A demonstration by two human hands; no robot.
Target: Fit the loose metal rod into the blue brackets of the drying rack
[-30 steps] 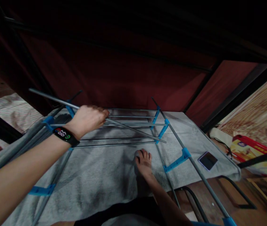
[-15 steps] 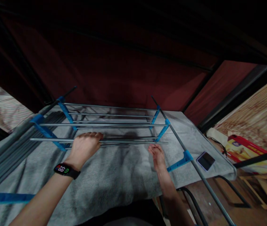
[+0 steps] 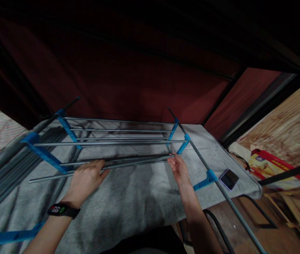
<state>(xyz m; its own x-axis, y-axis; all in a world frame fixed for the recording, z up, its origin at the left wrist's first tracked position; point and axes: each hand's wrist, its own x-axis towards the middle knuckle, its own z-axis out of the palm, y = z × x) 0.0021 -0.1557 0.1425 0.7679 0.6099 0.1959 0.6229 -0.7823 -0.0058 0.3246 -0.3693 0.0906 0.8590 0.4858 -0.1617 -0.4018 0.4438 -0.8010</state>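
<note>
A loose grey metal tube (image 3: 134, 163) lies slantwise in front of a partly assembled rack of metal tubes and blue plastic brackets (image 3: 67, 127). My left hand (image 3: 88, 178), with a black fitness band on its wrist, is closed round the tube left of its middle. The fingers of my right hand (image 3: 179, 168) are curled at the tube's right end, close to the right-hand blue bracket (image 3: 184, 144). The tube's left end sticks out free, below the left-hand blue bracket (image 3: 44, 155).
Several spare tubes (image 3: 17, 165) lie on the grey cloth (image 3: 129, 201) at the left. A lower blue bracket (image 3: 205, 181) juts from the right upright pole (image 3: 229, 201). A phone (image 3: 229, 179) rests near the cloth's right edge, with a red and yellow box (image 3: 271, 164) beyond.
The tube has gone from nearly level to slanted, its left end nearer me and its right end farther away. My right hand has met its right end. My left hand has moved nearer and left.
</note>
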